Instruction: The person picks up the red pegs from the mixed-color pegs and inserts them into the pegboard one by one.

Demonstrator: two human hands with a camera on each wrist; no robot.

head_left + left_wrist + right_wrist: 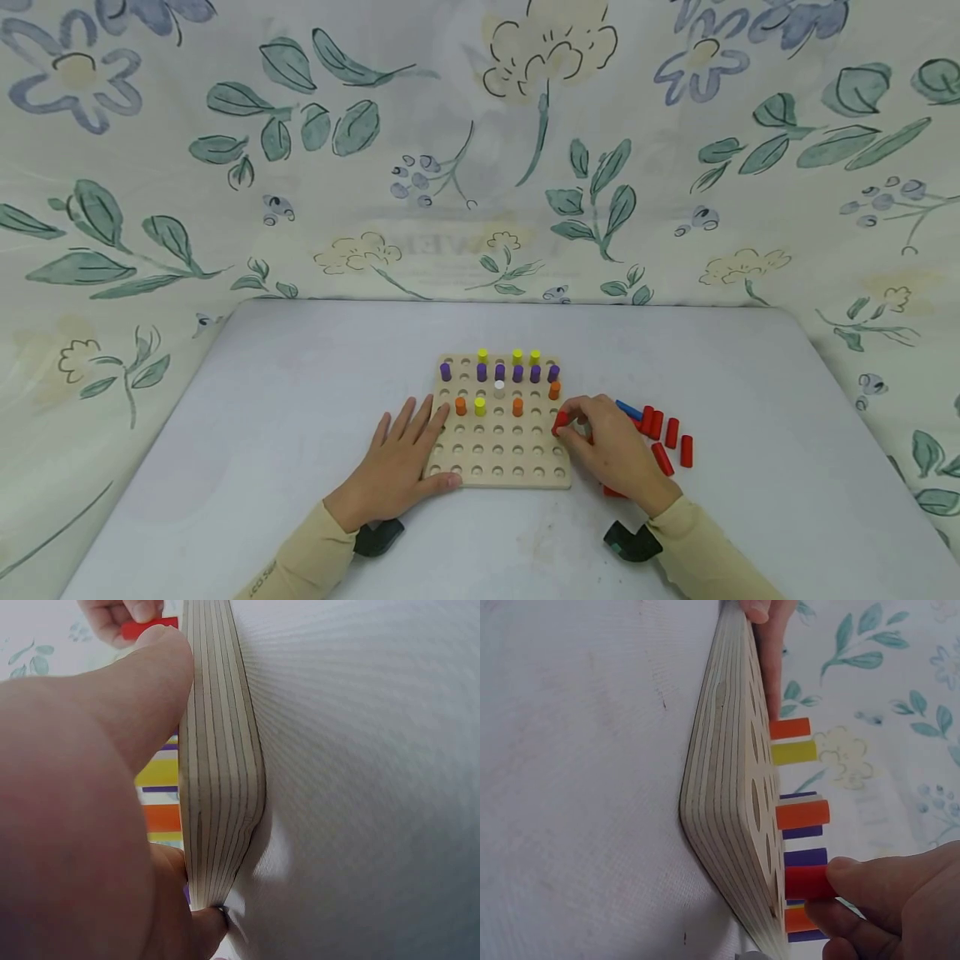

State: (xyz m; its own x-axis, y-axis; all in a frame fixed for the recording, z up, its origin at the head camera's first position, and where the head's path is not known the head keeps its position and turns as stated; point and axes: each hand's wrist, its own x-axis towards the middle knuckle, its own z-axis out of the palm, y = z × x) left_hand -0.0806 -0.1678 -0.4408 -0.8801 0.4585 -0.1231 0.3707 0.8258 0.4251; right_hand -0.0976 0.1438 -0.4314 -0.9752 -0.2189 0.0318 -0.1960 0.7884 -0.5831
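A wooden pegboard [517, 479] with rows of round holes lies on the table. Purple pegs [482, 372], yellow pegs [480, 407], orange pegs [517, 407] and a white peg [499, 389] stand in its far half. My left hand [401, 467] rests with spread fingers on the board's left side, its thumb at the near edge. At the right edge my right hand [611, 442] pinches a red peg [808, 883] between thumb and fingers. In the right wrist view that peg is upright to the board's face, at or in a hole; how deep I cannot tell.
Several loose red pegs [687, 451] and a blue peg [628, 410] lie right of the board, some partly behind my right hand. The white table [300, 358] ends at a floral cloth [450, 233] behind it.
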